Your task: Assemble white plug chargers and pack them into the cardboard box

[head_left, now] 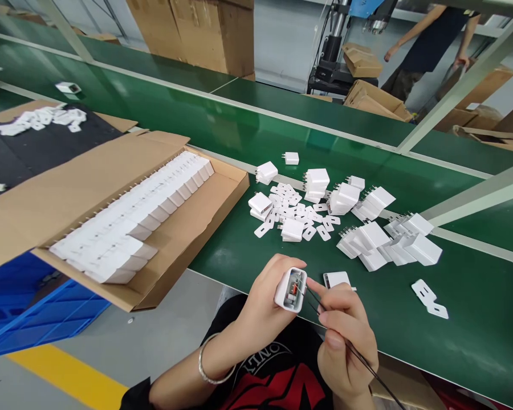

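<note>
My left hand (267, 299) is closed around a white charger housing (284, 290), its open end facing up and showing a circuit board and orange part inside. My right hand (346, 336) grips slim black tweezers (363, 361); their tips reach the housing's opening, and the right index finger is beside its rim. Just beyond the right hand, another white charger (337, 279) lies on the green bench. Flat white end covers with slots (299, 213) are heaped farther back, among several white chargers (370, 236) with metal pins.
An open cardboard box (222, 199) at left holds rows of white chargers. Loose end covers (425, 293) lie at right. A blue crate (68, 319) sits below the box. A slanted metal post (474, 196) crosses the right side. Behind the bench, a person (431, 40) stands near cartons.
</note>
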Available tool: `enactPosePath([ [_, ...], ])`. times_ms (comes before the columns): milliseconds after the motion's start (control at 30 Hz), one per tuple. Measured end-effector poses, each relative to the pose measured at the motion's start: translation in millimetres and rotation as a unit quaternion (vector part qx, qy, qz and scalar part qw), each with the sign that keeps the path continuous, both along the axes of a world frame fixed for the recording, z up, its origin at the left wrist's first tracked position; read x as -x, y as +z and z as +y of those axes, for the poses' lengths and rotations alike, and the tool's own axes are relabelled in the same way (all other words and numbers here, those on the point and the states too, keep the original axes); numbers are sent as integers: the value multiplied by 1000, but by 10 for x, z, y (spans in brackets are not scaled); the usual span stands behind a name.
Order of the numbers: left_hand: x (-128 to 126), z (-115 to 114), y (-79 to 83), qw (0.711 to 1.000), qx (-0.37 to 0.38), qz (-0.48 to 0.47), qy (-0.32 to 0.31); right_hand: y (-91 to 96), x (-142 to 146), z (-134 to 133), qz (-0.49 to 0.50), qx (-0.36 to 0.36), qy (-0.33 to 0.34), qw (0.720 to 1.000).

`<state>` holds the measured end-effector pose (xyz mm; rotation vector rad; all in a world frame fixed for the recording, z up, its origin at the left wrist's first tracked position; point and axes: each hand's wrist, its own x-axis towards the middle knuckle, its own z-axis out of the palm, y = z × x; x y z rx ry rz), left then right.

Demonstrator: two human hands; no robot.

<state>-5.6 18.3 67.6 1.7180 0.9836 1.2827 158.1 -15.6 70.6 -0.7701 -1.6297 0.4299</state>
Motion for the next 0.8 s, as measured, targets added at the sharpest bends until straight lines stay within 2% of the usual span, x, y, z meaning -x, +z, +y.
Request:
enactPosePath([
  [267, 30, -5, -6, 999, -18, -35, -29, 41, 11, 11, 97, 34, 78, 992],
  [800, 47, -4, 20, 998, -48, -23, -24, 78, 5, 4, 116, 56, 92, 987],
])
